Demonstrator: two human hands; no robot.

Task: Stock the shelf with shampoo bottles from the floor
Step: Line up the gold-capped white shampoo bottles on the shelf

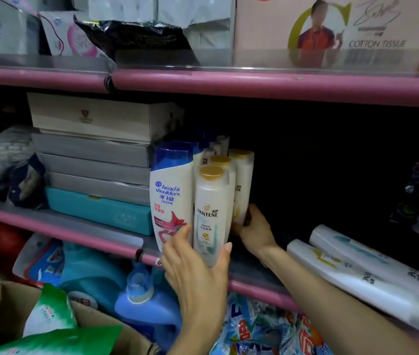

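Front Pantene bottle [211,213]: upright at shelf [254,281] front edge, gripped low by left hand [198,272]; right hand [254,228] grasping bottle behind [241,185].

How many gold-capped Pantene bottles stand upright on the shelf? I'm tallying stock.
3, in a row running front to back: front bottle in the left hand, middle bottle, rear bottle touched by the right hand. More may hide behind.
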